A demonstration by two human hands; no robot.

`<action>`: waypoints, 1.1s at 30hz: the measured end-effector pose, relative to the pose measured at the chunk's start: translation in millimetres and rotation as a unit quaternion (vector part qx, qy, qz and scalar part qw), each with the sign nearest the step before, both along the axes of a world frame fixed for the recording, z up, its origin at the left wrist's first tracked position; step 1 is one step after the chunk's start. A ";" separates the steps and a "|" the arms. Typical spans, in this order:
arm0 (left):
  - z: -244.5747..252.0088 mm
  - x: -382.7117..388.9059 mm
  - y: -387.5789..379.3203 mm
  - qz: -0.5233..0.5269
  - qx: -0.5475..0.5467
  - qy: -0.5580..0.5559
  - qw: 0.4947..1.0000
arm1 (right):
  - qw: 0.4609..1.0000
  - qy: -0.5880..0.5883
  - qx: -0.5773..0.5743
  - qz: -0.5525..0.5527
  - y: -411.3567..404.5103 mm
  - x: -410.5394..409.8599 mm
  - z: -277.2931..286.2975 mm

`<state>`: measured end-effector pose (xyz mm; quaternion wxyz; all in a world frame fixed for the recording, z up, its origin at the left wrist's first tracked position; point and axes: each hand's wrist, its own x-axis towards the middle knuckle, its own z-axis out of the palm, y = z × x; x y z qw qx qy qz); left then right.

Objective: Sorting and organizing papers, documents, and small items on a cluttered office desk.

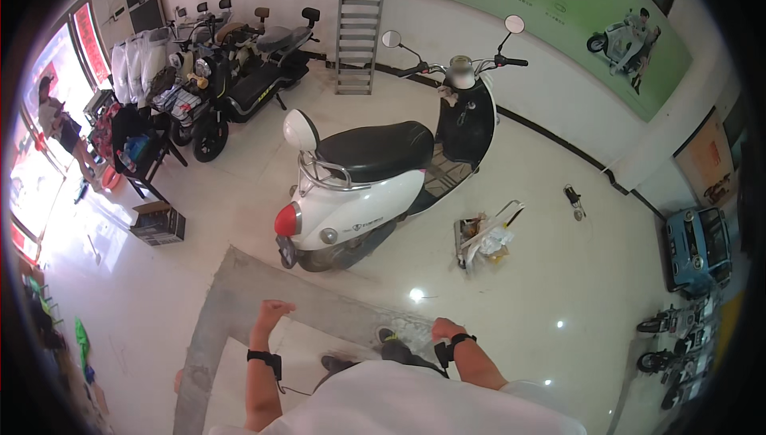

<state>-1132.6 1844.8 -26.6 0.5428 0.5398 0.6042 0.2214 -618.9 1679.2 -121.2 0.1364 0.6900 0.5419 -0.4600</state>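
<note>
My left hand [275, 313] is held out over a grey strip in the floor, its fingers curled with nothing visible in them. My right hand [445, 328] is closed in a loose fist, and no object shows in it. Each wrist wears a black strapped device, the left one [265, 361] with a cable. Ahead of both hands stands a white electric scooter [353, 208] with a black seat [377, 149] and a red tail lamp [288, 219]. Neither hand touches it. On the floor to its right lies a dustpan-like holder with rubbish and plastic [488, 240].
Other scooters [245, 76] and a chair [146, 160] heaped with things stand at left, near a cardboard box [158, 223]. A metal ladder [361, 28] leans on the wall. A person [63, 124] stands by the glass door. A small blue toy-like vehicle [699, 249] is at right.
</note>
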 end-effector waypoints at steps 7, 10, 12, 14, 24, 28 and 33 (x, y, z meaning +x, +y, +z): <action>14.1 11.5 -11.5 -0.001 0.014 0.013 1.000 | 0.998 -0.050 -0.038 -0.007 9.1 -8.4 32.1; 0.9 20.4 -7.7 -0.011 0.012 -0.021 1.000 | 0.997 -0.052 -0.047 -0.043 5.1 2.7 26.5; -3.8 20.1 -7.5 -0.015 0.018 -0.015 1.000 | 0.996 -0.050 -0.042 -0.063 4.6 2.7 27.3; 8.0 26.5 -9.5 -0.019 0.013 -0.019 1.000 | 0.995 -0.064 -0.061 -0.054 7.6 -2.9 38.2; 14.4 12.2 -5.5 -0.005 -0.010 0.028 1.000 | 0.991 -0.056 -0.107 -0.051 12.8 -15.4 37.6; 13.9 21.3 -0.9 -0.016 0.001 0.017 1.000 | 0.993 -0.058 -0.088 -0.059 9.4 -3.8 11.1; 18.2 23.1 4.8 -0.018 -0.006 -0.024 1.000 | 0.992 -0.052 -0.097 -0.064 21.3 -2.3 15.2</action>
